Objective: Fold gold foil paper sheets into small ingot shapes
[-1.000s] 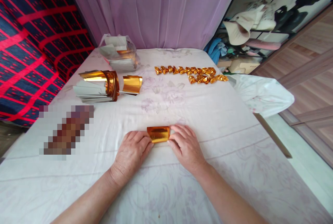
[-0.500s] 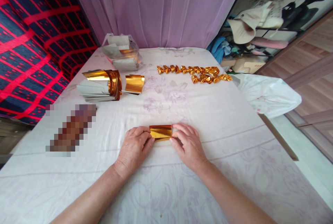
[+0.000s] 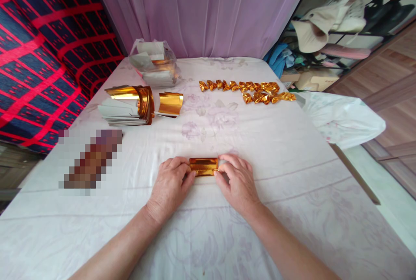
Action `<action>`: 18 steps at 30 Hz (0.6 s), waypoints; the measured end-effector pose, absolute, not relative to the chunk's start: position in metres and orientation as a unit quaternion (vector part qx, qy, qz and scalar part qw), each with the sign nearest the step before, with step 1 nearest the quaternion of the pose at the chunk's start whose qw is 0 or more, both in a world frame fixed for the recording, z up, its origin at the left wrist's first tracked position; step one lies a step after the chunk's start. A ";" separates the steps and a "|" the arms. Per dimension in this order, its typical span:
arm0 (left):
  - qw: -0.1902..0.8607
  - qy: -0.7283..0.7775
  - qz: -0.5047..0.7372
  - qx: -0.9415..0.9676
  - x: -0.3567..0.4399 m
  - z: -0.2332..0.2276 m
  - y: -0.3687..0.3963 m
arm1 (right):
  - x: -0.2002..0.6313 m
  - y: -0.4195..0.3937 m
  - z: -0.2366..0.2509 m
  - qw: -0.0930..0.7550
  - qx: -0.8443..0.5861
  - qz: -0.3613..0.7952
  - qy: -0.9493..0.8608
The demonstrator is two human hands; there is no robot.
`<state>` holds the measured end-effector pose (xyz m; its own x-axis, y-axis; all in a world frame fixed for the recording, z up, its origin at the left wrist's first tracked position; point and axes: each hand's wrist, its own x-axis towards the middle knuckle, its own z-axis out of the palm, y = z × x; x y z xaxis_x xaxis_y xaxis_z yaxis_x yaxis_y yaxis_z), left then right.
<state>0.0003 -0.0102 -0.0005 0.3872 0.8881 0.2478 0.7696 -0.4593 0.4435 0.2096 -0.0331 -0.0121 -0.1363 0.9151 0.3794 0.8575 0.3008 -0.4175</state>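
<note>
A sheet of gold foil paper [image 3: 203, 166] lies on the cloth in front of me, its near edge folded over into a narrow strip. My left hand [image 3: 173, 180] pinches its left end between thumb and fingers. At the right end, my right hand [image 3: 238, 180] grips it the same way, thumb on the near fold and fingers at the far edge. Beyond, to the left, stands a stack of gold foil paper [image 3: 125, 109] with pale backs, bent over at its right side. One loose gold sheet [image 3: 170, 104] rests beside that stack.
Folded gold paper pieces [image 3: 238, 86] lie in two rows at the far right. A clear plastic bag of paper [image 3: 155, 65] stands at the back left. A pixelated item [image 3: 94, 158] is on the left. A white plastic bag [image 3: 347, 117] hangs by the right table edge.
The near edge of the gold sheet is folded further over and looks flatter and straighter. Both hands keep their hold. The whole view has shifted slightly.
</note>
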 end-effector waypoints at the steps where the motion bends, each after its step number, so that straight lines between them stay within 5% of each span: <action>1: 0.129 0.505 0.230 0.822 0.001 -0.001 -0.010 | 0.209 -0.033 -0.012 0.293 -0.590 0.051 -0.751; 18: 0.115 0.524 0.223 0.814 0.004 0.000 -0.010 | 0.207 -0.033 -0.015 0.313 -0.602 0.046 -0.733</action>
<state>0.0039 -0.0102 0.0000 0.3519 0.9042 0.2419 0.8013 -0.4246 0.4215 0.2075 -0.0332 -0.0147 -0.0794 0.9115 0.4036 0.8537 0.2712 -0.4445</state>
